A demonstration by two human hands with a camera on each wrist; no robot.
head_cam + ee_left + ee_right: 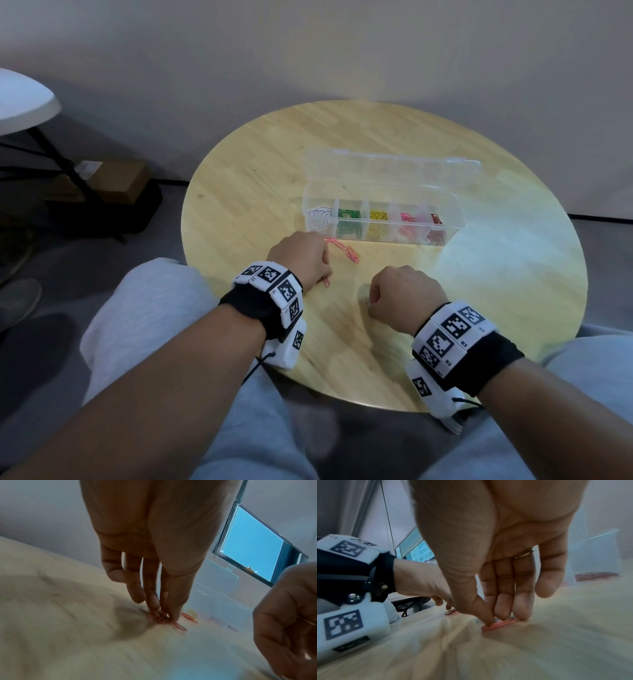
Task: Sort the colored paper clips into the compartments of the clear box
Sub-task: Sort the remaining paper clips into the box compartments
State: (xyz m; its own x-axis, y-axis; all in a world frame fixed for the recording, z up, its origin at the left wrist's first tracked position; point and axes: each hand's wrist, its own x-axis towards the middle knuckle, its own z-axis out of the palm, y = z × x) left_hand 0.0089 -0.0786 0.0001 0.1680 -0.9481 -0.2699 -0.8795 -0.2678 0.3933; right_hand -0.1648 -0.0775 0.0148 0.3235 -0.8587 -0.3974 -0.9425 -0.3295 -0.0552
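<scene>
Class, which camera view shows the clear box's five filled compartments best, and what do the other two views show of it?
The head view: the clear box lies open, with white, green, yellow, pink and red clips in separate compartments. The left wrist view shows only a blurred part of it beyond the left hand. The right wrist view catches one end with red clips.

A round wooden table (479, 308) stands close to a plain grey wall (308, 51). To the left, part of a white table (20, 102) on black legs (61, 161) shows, with brown cardboard boxes (116, 181) on the grey floor (51, 342) beneath it. The left wrist view shows a window (254, 543) with blue sky and a bead cord (223, 534) hanging beside it
</scene>
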